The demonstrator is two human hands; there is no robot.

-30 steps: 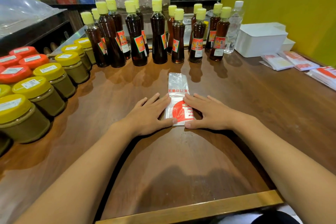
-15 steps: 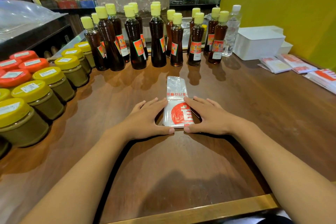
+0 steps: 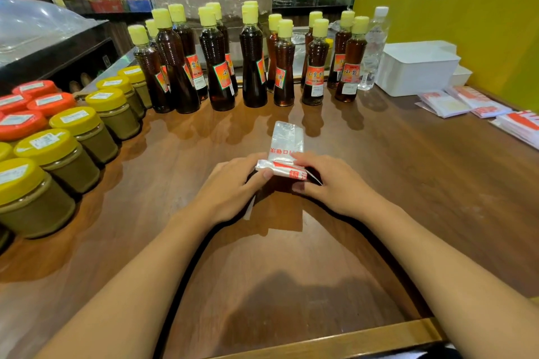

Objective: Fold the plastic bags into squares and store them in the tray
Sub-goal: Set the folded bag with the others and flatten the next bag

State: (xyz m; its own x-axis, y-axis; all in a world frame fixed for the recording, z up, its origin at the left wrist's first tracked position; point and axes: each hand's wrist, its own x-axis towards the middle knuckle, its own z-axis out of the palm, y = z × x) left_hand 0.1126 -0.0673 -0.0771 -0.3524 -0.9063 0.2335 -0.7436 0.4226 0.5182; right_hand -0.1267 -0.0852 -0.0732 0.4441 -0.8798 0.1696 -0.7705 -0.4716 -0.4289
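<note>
- Table [image 3: 379, 183]: wide, brown, bearing all.
- Tray [image 3: 417, 70]: white, far right, well apart from bag.
- Left hand [image 3: 230, 189], right hand [image 3: 329, 183]: pinching bag's near end, lifted and folded over.
- Bag [image 3: 284, 151]: mid-table, between thumbs and fingers, far end flat.

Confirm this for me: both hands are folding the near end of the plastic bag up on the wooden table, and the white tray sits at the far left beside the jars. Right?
Not quite. The white tray sits at the far right, next to the bottles, not beside the jars. The head view shows it. The rest holds: the left hand and right hand are folding the near end of the plastic bag up on the wooden table.
</note>
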